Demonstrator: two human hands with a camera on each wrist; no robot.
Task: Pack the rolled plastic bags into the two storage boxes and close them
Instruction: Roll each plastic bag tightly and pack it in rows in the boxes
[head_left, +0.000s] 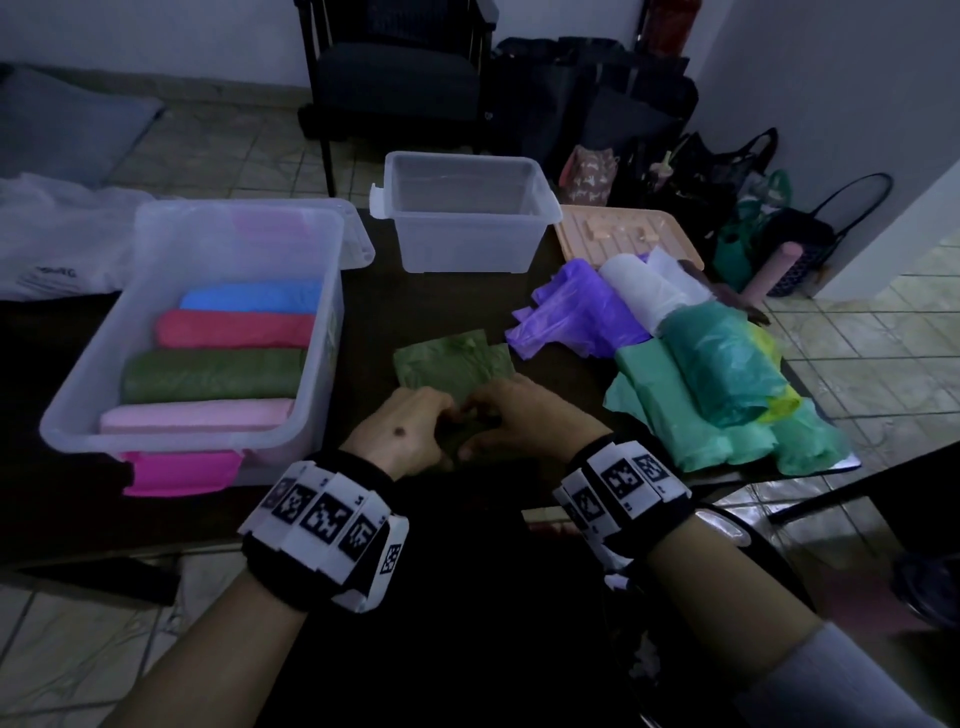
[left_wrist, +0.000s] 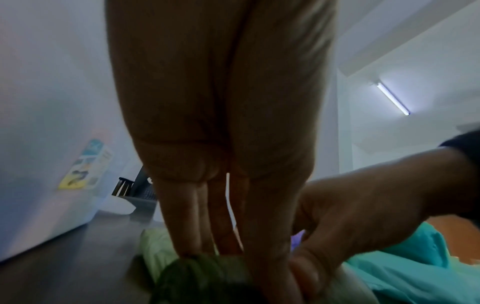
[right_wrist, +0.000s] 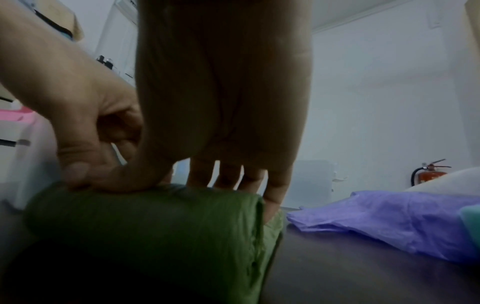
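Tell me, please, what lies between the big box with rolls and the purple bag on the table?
In the head view, the green bag lies between the big box and the purple bag, half rolled under both hands.

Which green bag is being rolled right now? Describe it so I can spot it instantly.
Start at the big clear box holding four rolls on the dark table. Just right of it, at the near edge, both hands, left hand and right hand, press on the olive-green bag. It is half rolled, darker than the mint-green pile further right.
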